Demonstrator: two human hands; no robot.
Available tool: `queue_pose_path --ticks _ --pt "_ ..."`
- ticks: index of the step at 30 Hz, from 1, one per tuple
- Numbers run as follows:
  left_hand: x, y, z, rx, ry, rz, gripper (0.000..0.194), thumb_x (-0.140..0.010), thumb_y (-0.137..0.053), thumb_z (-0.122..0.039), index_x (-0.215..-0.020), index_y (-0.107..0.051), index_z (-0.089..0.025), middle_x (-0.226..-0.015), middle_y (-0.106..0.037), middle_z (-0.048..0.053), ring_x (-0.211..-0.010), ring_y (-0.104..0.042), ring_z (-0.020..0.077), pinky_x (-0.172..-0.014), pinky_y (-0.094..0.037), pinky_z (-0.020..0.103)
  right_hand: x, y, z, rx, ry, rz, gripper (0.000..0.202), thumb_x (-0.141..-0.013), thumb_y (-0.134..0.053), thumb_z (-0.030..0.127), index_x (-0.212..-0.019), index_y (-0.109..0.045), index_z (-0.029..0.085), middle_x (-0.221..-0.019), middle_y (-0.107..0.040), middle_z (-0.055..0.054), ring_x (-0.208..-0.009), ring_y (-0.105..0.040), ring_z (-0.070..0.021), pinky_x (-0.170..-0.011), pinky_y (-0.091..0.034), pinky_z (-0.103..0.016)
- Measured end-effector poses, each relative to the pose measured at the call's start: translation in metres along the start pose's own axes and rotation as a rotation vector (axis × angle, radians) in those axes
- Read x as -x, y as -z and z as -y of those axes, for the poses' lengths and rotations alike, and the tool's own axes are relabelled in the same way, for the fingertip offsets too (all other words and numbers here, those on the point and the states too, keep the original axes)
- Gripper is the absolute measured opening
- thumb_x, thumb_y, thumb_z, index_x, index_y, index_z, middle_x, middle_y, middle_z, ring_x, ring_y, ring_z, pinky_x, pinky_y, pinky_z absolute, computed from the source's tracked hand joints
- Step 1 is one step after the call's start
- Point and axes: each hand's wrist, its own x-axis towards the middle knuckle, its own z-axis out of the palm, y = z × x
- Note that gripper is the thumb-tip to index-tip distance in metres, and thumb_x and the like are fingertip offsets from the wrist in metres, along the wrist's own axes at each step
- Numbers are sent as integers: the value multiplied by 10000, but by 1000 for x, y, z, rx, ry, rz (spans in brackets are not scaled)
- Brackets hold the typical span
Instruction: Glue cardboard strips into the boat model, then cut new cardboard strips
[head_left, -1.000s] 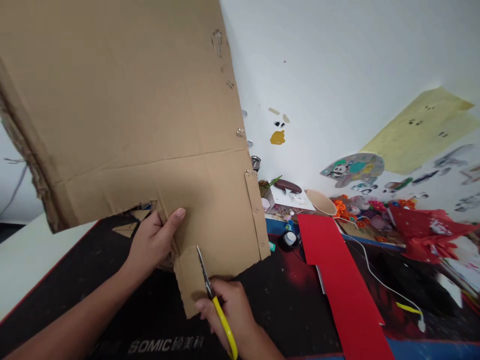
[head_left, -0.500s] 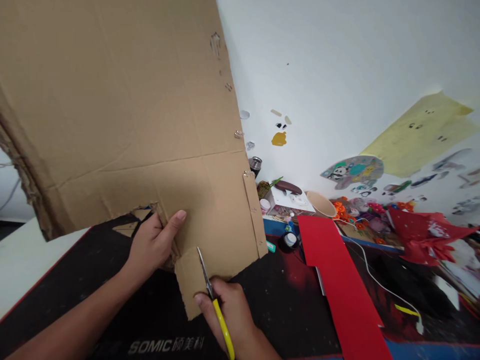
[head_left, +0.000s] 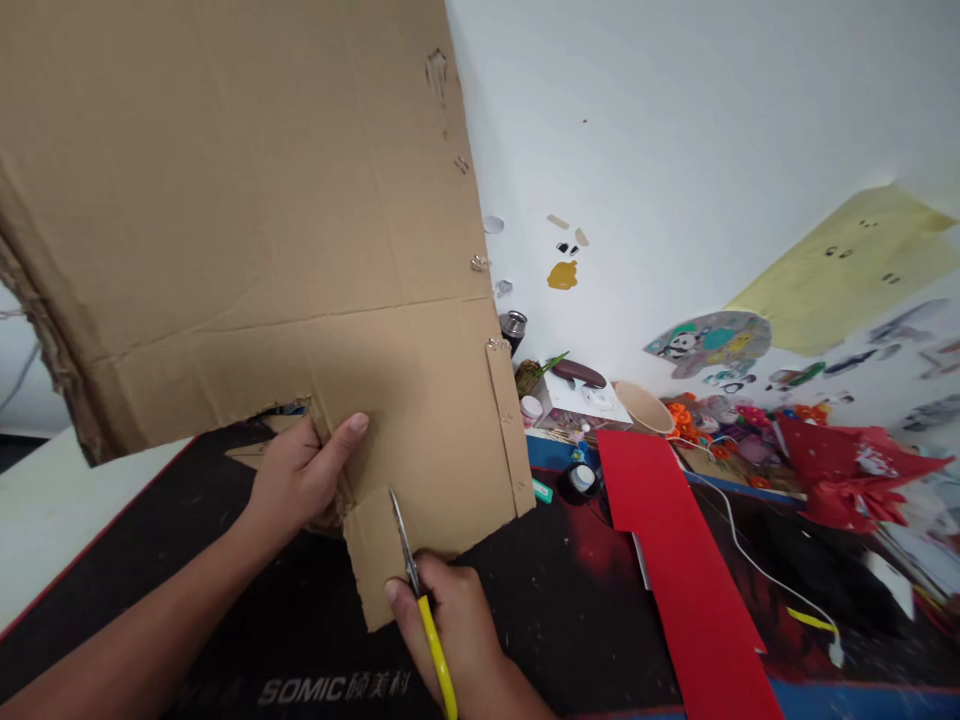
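one red sheet (head_left: 675, 560) beside cardboard (head_left: 247, 220)

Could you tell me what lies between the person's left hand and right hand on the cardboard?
In the head view, only cardboard separates the left hand from the right hand; the scissors blade rises beside the right hand, cutting in.

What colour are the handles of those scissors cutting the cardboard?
Yellow. The scissors in the right hand show it best in the head view, against the dark mat.
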Motion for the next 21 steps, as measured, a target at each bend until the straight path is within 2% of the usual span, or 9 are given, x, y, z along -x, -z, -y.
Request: queue_pose_path --ticks 4,11,13,17,19,21 --pt "-2 0 6 73 29 45 474 -888 -627 -704 -901 -759 -249 -927 -860 73 -860 -806 338 -715 -646 388 -1 2 0 -28 23 37 370 -960 -655 476 -715 -533 226 -605 -501 44 -574 -479 -117 -536 -345 -219" --pt "0 -3 6 169 53 77 503 -888 -652 -710 -943 -777 -226 -935 -854 85 -841 -797 326 -702 -667 389 3 5 -12 -190 6 118 546 -984 -625 727 -817 -665 208 -625 -645 5 -508 -613 -135 -488 -427 -212" --pt "2 -4 3 191 53 89 506 -889 -661 -706 -983 -788 -225 -974 -858 88 -874 -802 330 -726 -677 398 3 8 -11 -170 56 99 601 -959 -631 782 -802 -689 205 -639 -632 4 -548 -585 -136 -517 -427 -224" --pt "4 -5 -2 193 69 90 508 -873 -657 -721 -953 -770 -232 -967 -860 86 -879 -810 339 -721 -680 406 3 20 -4 -144 90 59 665 -857 -692 855 -733 -677 203 -596 -506 48 -543 -407 -114 -513 -329 -244" --pt "4 -4 -6 129 40 76 472 -874 -636 -697 -884 -749 -239 -907 -851 81 -861 -811 342 -717 -674 412 2 27 2 -144 59 86 657 -833 -712 855 -749 -689 204 -614 -520 45 -558 -401 -117 -518 -330 -242" --pt "4 -3 -10 34 -19 70 424 -877 -614 -648 -800 -722 -246 -827 -832 82 -822 -804 343 -715 -664 425 1 33 7 -129 59 123 601 -869 -715 805 -837 -743 205 -668 -579 29 -606 -455 -133 -564 -390 -238"
